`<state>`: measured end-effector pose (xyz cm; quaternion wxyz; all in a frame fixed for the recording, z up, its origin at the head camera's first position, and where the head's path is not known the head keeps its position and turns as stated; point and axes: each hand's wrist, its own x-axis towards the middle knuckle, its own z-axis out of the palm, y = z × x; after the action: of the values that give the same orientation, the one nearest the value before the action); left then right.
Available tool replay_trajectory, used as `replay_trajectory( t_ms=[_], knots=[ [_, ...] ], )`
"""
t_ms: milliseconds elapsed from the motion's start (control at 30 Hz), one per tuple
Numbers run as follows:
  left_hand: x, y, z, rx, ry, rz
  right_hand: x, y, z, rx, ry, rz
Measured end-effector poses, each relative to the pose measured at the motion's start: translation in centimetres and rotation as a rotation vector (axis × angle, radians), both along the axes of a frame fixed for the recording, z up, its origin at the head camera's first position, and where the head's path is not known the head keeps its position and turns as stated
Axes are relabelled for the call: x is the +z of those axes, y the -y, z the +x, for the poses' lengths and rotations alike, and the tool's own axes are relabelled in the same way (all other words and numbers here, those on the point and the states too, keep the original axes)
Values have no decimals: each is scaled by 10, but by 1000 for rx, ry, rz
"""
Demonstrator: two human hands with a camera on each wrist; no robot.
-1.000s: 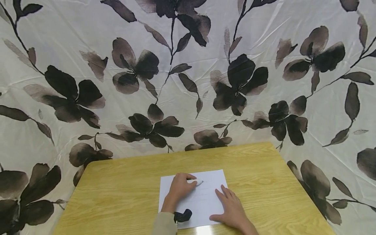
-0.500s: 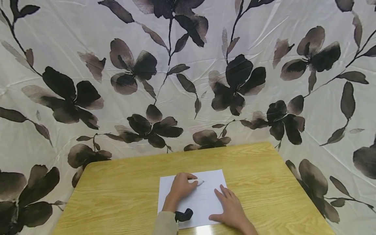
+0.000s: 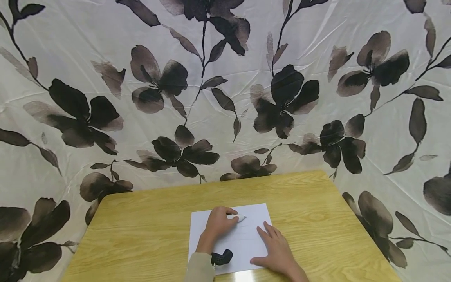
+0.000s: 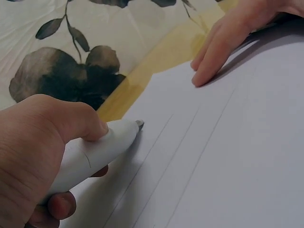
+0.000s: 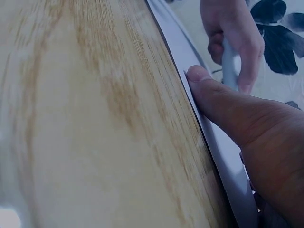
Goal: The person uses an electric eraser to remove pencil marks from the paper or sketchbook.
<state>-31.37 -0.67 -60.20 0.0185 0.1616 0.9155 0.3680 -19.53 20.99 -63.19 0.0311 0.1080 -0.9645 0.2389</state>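
Note:
In the head view, a white sheet of paper [image 3: 243,250] lies on the table under both hands. My left hand [image 3: 219,224] grips a thick white pen-shaped tool [image 4: 102,154] over the sheet's upper part. Its short grey tip [image 4: 140,124] points right, close over the paper. Several thin, roughly parallel pencil-like lines [image 4: 183,135] run across the sheet beside it. At the sheet's right edge, my right hand [image 3: 276,250] rests with fingers spread. The right wrist view has its thumb [image 5: 206,88] pressed along the paper's near edge.
The yellow wood-grain table [image 3: 148,227] ends at a pale cloth [image 3: 225,117] printed with dark flowers. A black wrist camera [image 3: 222,257] on the left wrist overlaps the sheet's lower part.
My left hand and the white tool have shifted slightly to the right across the paper. The right hand stays in place on the sheet. The head view has moved a little.

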Motion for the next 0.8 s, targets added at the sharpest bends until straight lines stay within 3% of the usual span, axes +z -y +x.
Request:
replay_trajectory(
  t_ms=[100, 300, 533, 800],
  knots=[
    [1, -2, 1, -10, 3, -6, 1, 1, 1, 6, 3, -5],
    [6, 2, 3, 34, 0, -32, 0, 1, 0, -6, 20, -4],
    [9, -1, 1, -9, 0, -59, 0, 1, -1, -6, 13, -12],
    [11, 5, 2, 20, 8, -43, 2, 1, 0, -13, 35, -18]
  ],
)
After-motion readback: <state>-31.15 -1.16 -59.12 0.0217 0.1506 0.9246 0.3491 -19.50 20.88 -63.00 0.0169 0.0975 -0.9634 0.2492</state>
